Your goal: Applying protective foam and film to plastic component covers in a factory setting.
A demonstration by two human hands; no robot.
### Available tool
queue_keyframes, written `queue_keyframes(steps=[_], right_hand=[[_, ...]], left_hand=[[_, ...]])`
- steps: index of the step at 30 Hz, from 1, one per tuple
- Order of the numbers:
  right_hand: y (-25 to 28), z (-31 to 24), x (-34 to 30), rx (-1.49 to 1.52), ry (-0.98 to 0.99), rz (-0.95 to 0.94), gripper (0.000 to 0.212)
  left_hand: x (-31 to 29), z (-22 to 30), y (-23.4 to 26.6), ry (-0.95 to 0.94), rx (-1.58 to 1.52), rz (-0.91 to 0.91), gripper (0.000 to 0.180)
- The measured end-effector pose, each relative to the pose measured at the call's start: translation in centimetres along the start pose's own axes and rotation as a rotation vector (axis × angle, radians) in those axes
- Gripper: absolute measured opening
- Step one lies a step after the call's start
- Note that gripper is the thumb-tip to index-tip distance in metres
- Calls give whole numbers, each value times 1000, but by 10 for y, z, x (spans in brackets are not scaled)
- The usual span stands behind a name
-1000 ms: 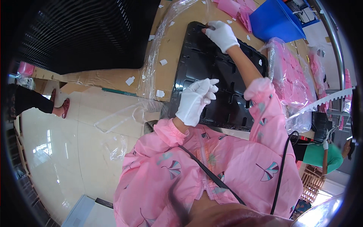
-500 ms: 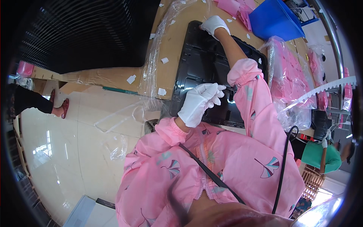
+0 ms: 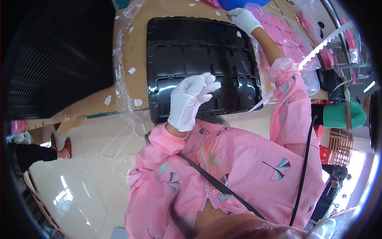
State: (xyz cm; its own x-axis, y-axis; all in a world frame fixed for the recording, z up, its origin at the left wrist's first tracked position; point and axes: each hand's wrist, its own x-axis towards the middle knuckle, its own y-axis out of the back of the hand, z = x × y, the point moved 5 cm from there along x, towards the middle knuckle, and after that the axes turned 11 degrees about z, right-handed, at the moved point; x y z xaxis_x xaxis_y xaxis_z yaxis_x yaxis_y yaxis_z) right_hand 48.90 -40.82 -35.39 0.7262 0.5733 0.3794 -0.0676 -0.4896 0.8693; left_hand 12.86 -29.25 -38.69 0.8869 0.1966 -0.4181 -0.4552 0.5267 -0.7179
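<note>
A black plastic tray [image 3: 203,59] with molded rectangular compartments lies on the brown work table, its near edge close to my body. Over its near left part is my left hand [image 3: 187,101] in a white glove. The fingers are loosely bent and apart, and I see nothing between them. My right hand [image 3: 245,20], also white-gloved, reaches past the tray's far right corner. Its fingers are drawn together, and whatever they pinch, if anything, is too small to make out. A small white scrap [image 3: 238,34] sits on the tray just below that hand.
Clear-wrapped pink pieces [image 3: 280,30] lie right of the tray, with a blue bin [image 3: 242,3] behind. A large black ribbed panel [image 3: 59,59] fills the far left. Clear plastic film [image 3: 119,71] and white scraps [image 3: 131,71] lie on the cardboard-covered table [image 3: 133,44].
The tray has turned and now lies squarer to me. My right hand has left its far left corner and is beyond the far right one. The view has shifted; my left hand stays over the tray.
</note>
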Motion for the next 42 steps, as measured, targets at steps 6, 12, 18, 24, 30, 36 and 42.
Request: queue_keyframes(steps=[6,12,18,24,30,36,42], right_hand=[[29,1,-52,-327,78,-166,19],[8,14,-44,-406,54,-245,21],[-4,28,-44,-389,38,-285,21],[-3,27,-43,-399,21,-314,19],[-2,18,-42,-404,39,-303,16],[-2,23,-46,-330,47,-260,18],[0,16,-47,-355,-1,-281,18]], left_hand=[[10,-25,-37,129,148,-80,29],[32,-48,-47,210,132,-154,31],[43,-60,-38,265,90,-127,40],[40,-56,-40,273,144,-102,39],[39,-55,-37,287,138,-88,38],[39,-54,-37,299,143,-84,37],[41,-56,-36,307,126,-91,37]])
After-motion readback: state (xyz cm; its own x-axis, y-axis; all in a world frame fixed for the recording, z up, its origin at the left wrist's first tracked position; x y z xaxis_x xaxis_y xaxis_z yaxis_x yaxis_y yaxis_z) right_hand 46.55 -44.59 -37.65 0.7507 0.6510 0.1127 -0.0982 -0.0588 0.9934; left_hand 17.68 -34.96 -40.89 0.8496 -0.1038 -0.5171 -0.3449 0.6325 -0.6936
